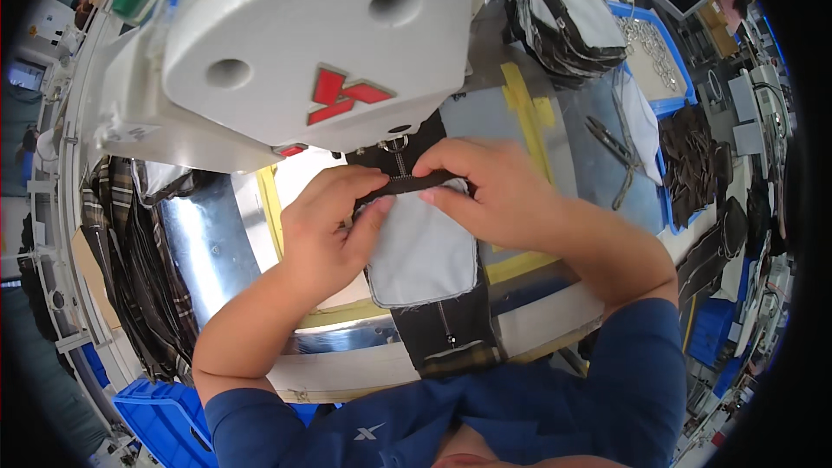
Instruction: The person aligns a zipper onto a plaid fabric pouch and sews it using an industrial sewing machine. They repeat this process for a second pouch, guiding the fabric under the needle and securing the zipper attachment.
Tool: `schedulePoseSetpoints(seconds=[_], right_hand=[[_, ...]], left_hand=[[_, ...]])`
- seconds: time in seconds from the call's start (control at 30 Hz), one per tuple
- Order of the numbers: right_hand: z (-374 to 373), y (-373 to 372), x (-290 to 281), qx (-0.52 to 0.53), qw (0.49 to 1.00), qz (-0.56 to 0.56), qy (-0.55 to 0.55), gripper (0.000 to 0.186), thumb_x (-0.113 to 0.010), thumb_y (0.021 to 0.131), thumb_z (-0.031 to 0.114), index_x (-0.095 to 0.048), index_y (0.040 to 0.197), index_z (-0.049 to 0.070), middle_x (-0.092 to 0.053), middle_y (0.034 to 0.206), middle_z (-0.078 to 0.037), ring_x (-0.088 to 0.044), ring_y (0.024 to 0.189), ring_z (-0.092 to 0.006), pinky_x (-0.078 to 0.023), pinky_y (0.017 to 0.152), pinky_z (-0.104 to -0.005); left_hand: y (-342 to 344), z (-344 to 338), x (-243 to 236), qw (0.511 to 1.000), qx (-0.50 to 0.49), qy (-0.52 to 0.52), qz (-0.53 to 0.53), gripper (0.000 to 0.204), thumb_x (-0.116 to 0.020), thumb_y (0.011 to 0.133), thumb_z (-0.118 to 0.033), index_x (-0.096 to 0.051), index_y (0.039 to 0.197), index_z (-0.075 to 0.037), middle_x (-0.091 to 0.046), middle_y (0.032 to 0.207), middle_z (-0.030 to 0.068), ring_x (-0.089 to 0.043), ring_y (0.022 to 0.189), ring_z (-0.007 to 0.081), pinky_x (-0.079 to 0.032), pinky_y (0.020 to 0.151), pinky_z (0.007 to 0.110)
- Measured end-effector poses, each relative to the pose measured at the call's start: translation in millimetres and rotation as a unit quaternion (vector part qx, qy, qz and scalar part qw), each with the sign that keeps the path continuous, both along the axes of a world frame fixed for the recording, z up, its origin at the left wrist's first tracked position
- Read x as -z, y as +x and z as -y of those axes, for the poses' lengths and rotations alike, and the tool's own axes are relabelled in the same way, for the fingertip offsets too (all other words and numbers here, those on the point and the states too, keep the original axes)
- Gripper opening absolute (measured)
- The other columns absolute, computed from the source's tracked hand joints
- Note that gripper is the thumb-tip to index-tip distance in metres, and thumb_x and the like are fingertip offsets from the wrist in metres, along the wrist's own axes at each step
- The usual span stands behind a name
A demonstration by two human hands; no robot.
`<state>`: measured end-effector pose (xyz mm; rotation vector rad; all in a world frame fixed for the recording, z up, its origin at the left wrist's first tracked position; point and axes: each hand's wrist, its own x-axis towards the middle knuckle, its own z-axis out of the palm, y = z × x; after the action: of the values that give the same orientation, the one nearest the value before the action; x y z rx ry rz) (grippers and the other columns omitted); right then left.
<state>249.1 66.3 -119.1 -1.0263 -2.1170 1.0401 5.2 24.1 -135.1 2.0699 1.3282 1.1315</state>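
A dark fabric piece [442, 321] runs lengthwise toward me on the work surface, with a light grey lining panel [425, 260] lying over it. My left hand [329, 221] pinches the folded top edge of this piece between thumb and fingers. At the same edge, a little apart, my right hand [494, 195] pinches it too. Between the fingertips a metal zipper [400, 165] crosses the dark band, and a metal ring [394, 144] shows just beyond. Close above hangs the white head of a sewing machine [269, 43]; it hides its needle area.
Plaid and dark fabric [143, 269] drapes at the left, above a blue crate [165, 416]. On the right are stacked fabric pieces [572, 26], a blue tray [685, 78] of metal hardware, a plier-like tool [611, 140] and dark pieces [689, 156]. Yellow tape [529, 117] marks the surface.
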Motion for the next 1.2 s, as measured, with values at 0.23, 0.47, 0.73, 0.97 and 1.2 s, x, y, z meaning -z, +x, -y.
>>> schedulePoseSetpoints(seconds=[0.23, 0.47, 0.73, 0.97, 1.2], right_hand=[[-5.3, -3.1, 9.4, -0.012, 0.993, 0.001, 0.120, 0.012, -0.080, 0.091, 0.013, -0.076, 0.101, 0.008, -0.070, 0.097, -0.008, -0.071, 0.083, -0.0291, -0.057, 0.070, -0.0391], [-6.6, -3.2, 12.6, -0.022, 0.993, -0.015, 0.117, 0.017, -0.085, 0.085, 0.007, -0.078, 0.101, 0.007, -0.070, 0.091, -0.009, -0.068, 0.073, -0.0265, -0.054, 0.063, -0.0359], [-2.6, -5.4, 9.2, -0.047, 0.993, -0.002, 0.104, 0.013, -0.079, 0.090, 0.009, -0.075, 0.101, 0.007, -0.067, 0.094, -0.008, -0.068, 0.080, -0.0301, -0.055, 0.068, -0.0408], [-1.0, -4.9, 10.4, -0.047, 0.996, 0.005, 0.080, 0.011, -0.076, 0.092, 0.011, -0.074, 0.102, 0.007, -0.067, 0.097, -0.008, -0.068, 0.085, -0.0330, -0.057, 0.073, -0.0438], [-4.0, -7.2, 14.9, -0.042, 0.994, -0.026, 0.099, 0.015, -0.081, 0.088, 0.009, -0.077, 0.102, 0.007, -0.068, 0.092, -0.008, -0.067, 0.074, -0.0275, -0.054, 0.063, -0.0379]], left_hand=[[-9.4, -2.9, 5.2, 0.997, 0.020, 0.057, -0.051, 0.019, -0.084, 0.083, 0.001, -0.079, 0.100, -0.005, -0.074, 0.094, 0.0119, -0.070, 0.082, 0.0287, -0.057, 0.071, 0.037], [-5.3, -0.3, 0.8, 0.996, 0.026, -0.088, 0.016, 0.016, -0.081, 0.090, 0.000, -0.075, 0.104, -0.002, -0.072, 0.090, 0.0109, -0.068, 0.078, 0.0224, -0.054, 0.069, 0.032], [-1.8, -2.7, 11.7, 0.978, 0.056, -0.142, 0.141, 0.015, -0.078, 0.094, -0.004, -0.075, 0.108, 0.000, -0.072, 0.091, 0.0078, -0.063, 0.073, 0.0132, -0.049, 0.065, 0.027], [-2.0, -1.1, 6.7, 0.985, 0.049, -0.144, 0.083, 0.014, -0.080, 0.091, -0.003, -0.077, 0.104, -0.001, -0.072, 0.091, 0.0072, -0.062, 0.070, 0.0135, -0.047, 0.062, 0.027], [-2.3, -0.5, 8.0, 0.988, 0.048, -0.127, 0.074, 0.014, -0.080, 0.090, -0.002, -0.077, 0.103, -0.002, -0.073, 0.090, 0.0076, -0.064, 0.071, 0.0144, -0.048, 0.062, 0.028]])
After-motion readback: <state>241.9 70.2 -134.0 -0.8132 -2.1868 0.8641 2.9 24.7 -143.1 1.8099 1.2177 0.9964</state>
